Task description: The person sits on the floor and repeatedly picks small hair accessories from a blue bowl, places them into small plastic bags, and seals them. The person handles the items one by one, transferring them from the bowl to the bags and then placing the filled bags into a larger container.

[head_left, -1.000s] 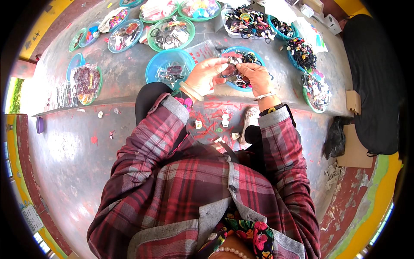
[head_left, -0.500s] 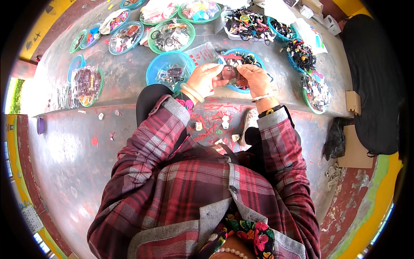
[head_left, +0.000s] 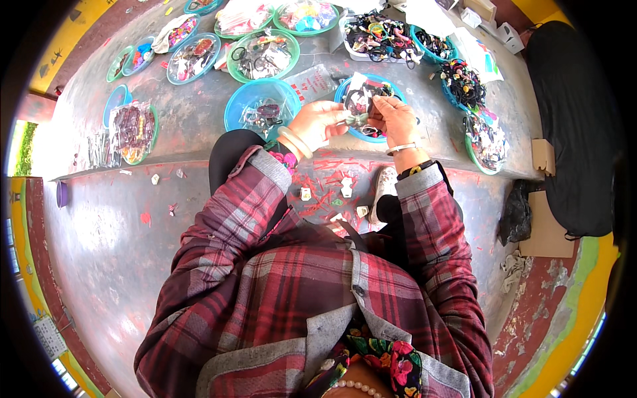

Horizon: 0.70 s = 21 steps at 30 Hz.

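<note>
In front of me, a small clear plastic bag [head_left: 360, 99] is stretched between my two hands, with dark, reddish contents and a pale top edge. A grey-green bow-shaped piece [head_left: 357, 120] shows at its lower end; whether it lies inside the bag I cannot tell. My left hand [head_left: 320, 126] pinches the lower left side by the bow. My right hand [head_left: 396, 123] has its fingers closed on the right side. Behind the bag stands a blue basin [head_left: 403, 93] of dark hair ties, partly hidden. Left of my left hand, another blue basin [head_left: 233, 106] holds several bagged pieces.
Basins of hair accessories line the raised ledge, among them a green basin [head_left: 295, 56] and a white tub [head_left: 344, 33]. A flat printed plastic bag [head_left: 312, 83] lies between the two blue basins. Red scraps [head_left: 318, 192] litter the floor below. A black covered shape [head_left: 570, 132] stands at right.
The bag has turned upright between my hands, so its pale top and the grey-green bow now show. My fingers have shifted their hold; my arms have barely moved.
</note>
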Each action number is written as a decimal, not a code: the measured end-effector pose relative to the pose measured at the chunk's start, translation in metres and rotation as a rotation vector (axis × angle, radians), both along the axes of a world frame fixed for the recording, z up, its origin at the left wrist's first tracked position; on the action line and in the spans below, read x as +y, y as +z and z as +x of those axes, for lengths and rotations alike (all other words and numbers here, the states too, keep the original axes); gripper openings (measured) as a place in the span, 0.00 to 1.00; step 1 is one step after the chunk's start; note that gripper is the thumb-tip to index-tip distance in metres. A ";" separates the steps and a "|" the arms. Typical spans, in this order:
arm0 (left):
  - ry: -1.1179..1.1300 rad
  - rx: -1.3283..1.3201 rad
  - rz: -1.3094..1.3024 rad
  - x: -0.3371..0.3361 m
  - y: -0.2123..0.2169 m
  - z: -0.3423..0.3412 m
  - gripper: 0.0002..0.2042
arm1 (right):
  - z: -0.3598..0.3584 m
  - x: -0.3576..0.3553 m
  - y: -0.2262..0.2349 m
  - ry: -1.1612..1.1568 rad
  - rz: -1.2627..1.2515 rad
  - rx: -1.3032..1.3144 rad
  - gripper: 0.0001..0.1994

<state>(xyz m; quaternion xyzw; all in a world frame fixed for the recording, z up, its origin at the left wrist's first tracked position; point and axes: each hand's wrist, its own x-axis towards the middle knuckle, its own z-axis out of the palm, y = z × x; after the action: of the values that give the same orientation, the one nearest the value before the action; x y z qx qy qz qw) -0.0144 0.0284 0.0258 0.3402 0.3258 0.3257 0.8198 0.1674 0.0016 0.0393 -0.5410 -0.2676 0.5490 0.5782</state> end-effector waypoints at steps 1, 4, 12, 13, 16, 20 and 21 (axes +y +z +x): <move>-0.003 0.030 0.005 0.000 0.002 -0.001 0.11 | 0.001 0.000 -0.001 -0.019 0.000 0.022 0.07; -0.037 0.105 0.014 -0.001 0.008 -0.001 0.11 | 0.006 0.002 0.000 -0.065 0.017 0.039 0.07; -0.060 0.094 0.069 0.000 0.006 -0.002 0.10 | 0.004 -0.001 0.007 -0.079 0.011 0.074 0.07; -0.060 0.094 0.078 -0.001 0.008 -0.002 0.10 | 0.004 -0.001 0.007 -0.097 0.011 0.090 0.07; -0.061 0.101 0.072 -0.002 0.014 -0.002 0.11 | 0.001 -0.002 0.006 -0.135 0.064 0.161 0.07; -0.037 0.128 0.043 0.000 0.006 -0.004 0.11 | -0.001 -0.003 0.012 -0.098 0.056 0.080 0.06; -0.022 0.138 0.065 -0.001 0.007 -0.003 0.11 | 0.000 -0.003 0.013 -0.088 0.060 0.061 0.06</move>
<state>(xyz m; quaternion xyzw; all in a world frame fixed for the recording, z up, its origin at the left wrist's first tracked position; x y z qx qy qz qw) -0.0177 0.0277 0.0327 0.3919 0.3668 0.3029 0.7875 0.1678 -0.0012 0.0525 -0.5176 -0.2419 0.5311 0.6257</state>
